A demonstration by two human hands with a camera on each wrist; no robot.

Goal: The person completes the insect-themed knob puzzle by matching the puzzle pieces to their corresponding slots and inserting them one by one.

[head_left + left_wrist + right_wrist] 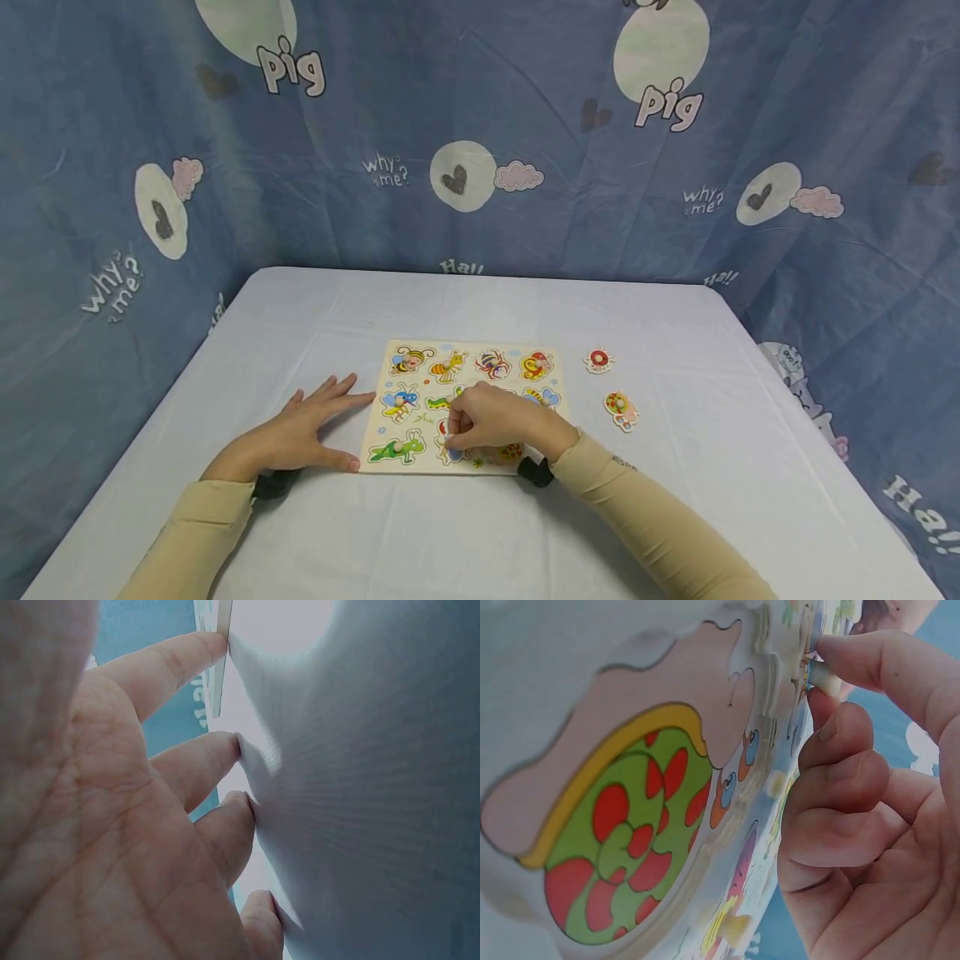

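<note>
A wooden peg puzzle board [369, 458] with bug pictures lies on the table. My left hand [303, 429] has its fingers spread, with index finger and thumb at the board's left edge; in the left wrist view its fingertips [214, 646] touch edge and cloth. Over the board's front middle, my right hand [495, 417] pinches a knob [825, 678] on an insect piece [453, 455] with red and blue parts, mostly covered by the fingers. Whether that piece sits fully in its recess, I cannot tell. A snail recess [630, 832] with a knobless picture shows close to the right wrist.
Right of the board lie a loose red ladybug-like piece [598, 361] and a loose snail piece [621, 410]. Several knobbed pieces, such as a green grasshopper [397, 448], sit in the board. A white cloth covers the table [337, 542]; a blue printed curtain [480, 233] hangs behind.
</note>
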